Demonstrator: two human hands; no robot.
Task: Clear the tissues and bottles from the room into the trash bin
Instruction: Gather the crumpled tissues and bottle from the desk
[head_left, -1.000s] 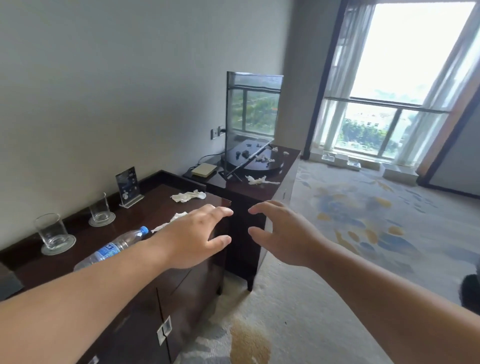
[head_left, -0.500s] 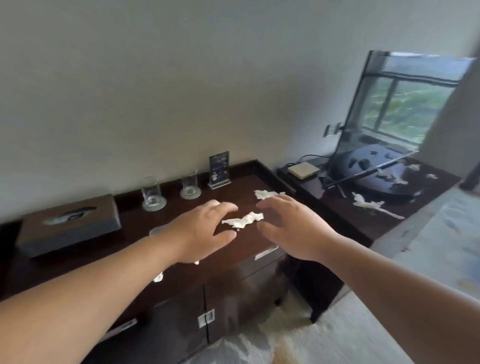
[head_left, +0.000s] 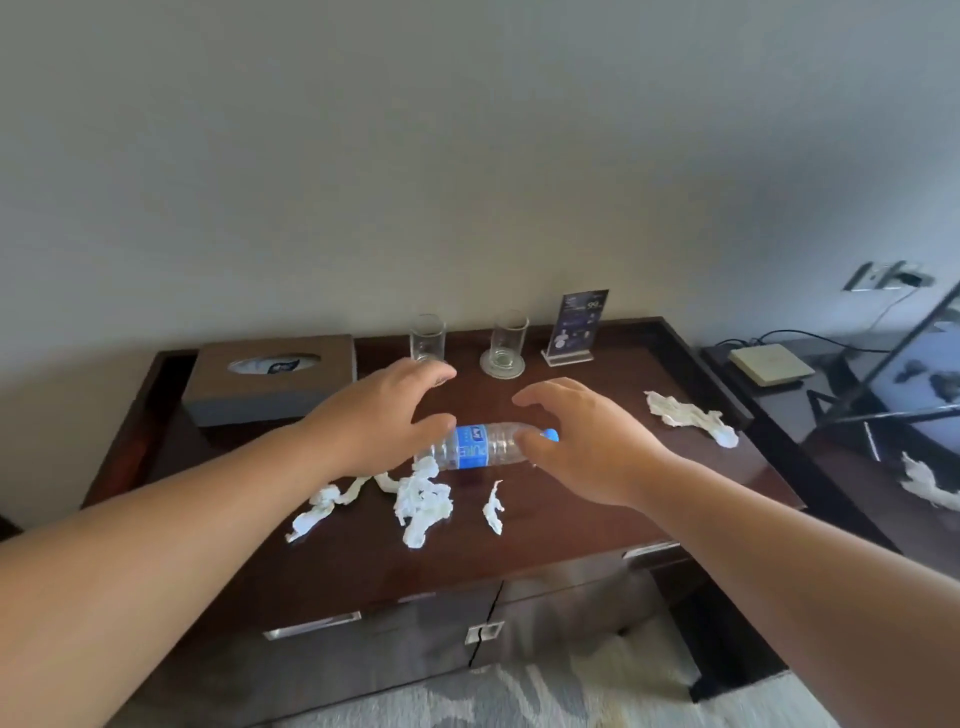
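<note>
Dark glossy sideboard (head_left: 571, 525).

- The left hand (head_left: 384, 415) hovers over the bottle's base end, fingers spread and loosely curved, holding nothing.
- Just near of it lie the crumpled tissues (head_left: 421, 501). They are torn, soft and likely almost weightless. Best pinched up as a bunch, since scraps may shed.
- The water bottle (head_left: 483, 447) lies on its side mid-top, blue cap (head_left: 550, 434) to the right. It is thin clear plastic and I cannot tell how full it is. Probably light, crushable and apt to roll on the polish, so grip it round the labelled middle.
- The right hand (head_left: 587, 441) is spread over the neck end, gripping nothing. Whether it touches the bottle I cannot tell.
- A long tissue (head_left: 685, 413) lies further right.
- The bin is not in view.
</note>
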